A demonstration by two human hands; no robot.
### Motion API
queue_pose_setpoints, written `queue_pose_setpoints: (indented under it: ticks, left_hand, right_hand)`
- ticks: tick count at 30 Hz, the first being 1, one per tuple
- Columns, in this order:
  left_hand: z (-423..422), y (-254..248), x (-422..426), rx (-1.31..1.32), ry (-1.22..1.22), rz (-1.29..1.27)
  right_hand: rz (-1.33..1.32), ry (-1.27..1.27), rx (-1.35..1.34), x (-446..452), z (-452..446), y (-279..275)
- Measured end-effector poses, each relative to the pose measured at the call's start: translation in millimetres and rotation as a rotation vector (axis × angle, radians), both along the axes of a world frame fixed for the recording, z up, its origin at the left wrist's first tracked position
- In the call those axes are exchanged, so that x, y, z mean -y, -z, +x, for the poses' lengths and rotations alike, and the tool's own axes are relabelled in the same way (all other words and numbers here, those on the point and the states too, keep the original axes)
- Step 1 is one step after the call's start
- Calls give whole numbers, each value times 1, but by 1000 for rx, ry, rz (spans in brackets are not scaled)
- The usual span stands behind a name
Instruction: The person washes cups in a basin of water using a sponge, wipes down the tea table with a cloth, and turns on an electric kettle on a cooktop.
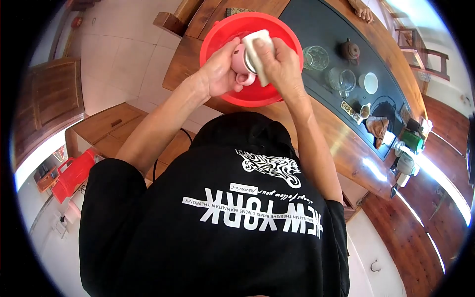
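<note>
Over a red plastic basin (212,49), my left hand (218,72) is wrapped round a pink mug (239,60). The mug lies tilted, its handle towards me and its metal-coloured rim facing right. My right hand (283,67) grips a pale cream cloth or sponge (258,37) and presses it against the mug's rim. Part of the mug is hidden behind the cloth and my fingers. The basin stands on the wooden table, and its inside is mostly covered by my hands.
Right of the basin, a dark tray (316,29) holds a glass jar (315,58), a glass pitcher (341,79), a brown teapot (350,50), a white cup (368,82) and a folded brown cloth (377,127). Another person's hand (363,12) rests at the far edge.
</note>
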State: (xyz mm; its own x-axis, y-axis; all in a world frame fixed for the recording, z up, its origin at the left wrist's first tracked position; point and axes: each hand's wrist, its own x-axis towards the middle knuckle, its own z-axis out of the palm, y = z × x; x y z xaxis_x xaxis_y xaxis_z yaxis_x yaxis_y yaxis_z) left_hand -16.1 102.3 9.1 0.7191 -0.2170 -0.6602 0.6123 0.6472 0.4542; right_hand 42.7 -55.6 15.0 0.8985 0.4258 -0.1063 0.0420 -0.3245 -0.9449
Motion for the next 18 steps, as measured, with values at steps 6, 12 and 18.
queue_pose_setpoints:
  ticks: [6,12,18]
  left_hand:
    - [1,-11,8,35,59,81]
    - [2,13,1,-6,-82,70]
    - [1,1,2,9,-162,55]
  right_hand:
    - [146,57,-251,1,9,-2]
    - [-15,17,2,-6,1,2]
    - [52,-78,-52,8,2,-10]
